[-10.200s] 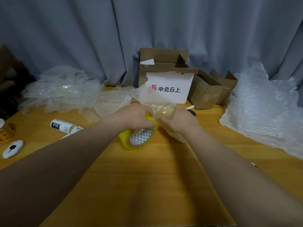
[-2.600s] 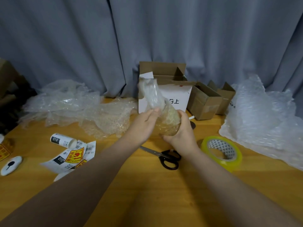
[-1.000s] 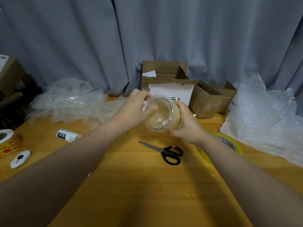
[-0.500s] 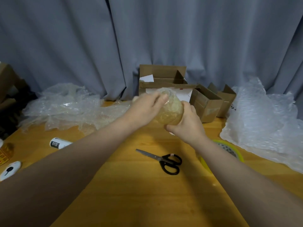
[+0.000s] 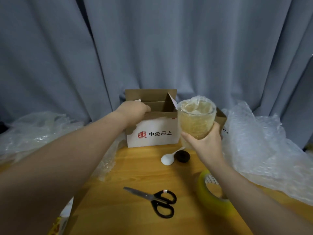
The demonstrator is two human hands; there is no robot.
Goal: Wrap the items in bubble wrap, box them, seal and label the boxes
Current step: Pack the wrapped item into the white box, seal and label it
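My right hand [image 5: 205, 141] grips a bubble-wrapped round item [image 5: 196, 119] from below and holds it upright in the air, just right of the open cardboard box [image 5: 157, 133] with a white printed front. My left hand [image 5: 133, 111] holds the box's front flap at its left top edge, fingers curled over the rim. The box's inside is mostly hidden. A yellow tape roll [image 5: 210, 192] lies on the table under my right forearm.
Black-handled scissors [image 5: 155, 199] lie in the table's middle. A white spoon [image 5: 169, 158] and a small black lid [image 5: 182, 156] sit before the box. Loose bubble wrap is heaped at right [image 5: 264, 150] and left [image 5: 37, 133]. Another brown box [image 5: 221, 117] shows behind the item.
My left hand has let go of the wrapped item and reached to the box's flap. My right hand alone now holds the item, lifted beside the box.
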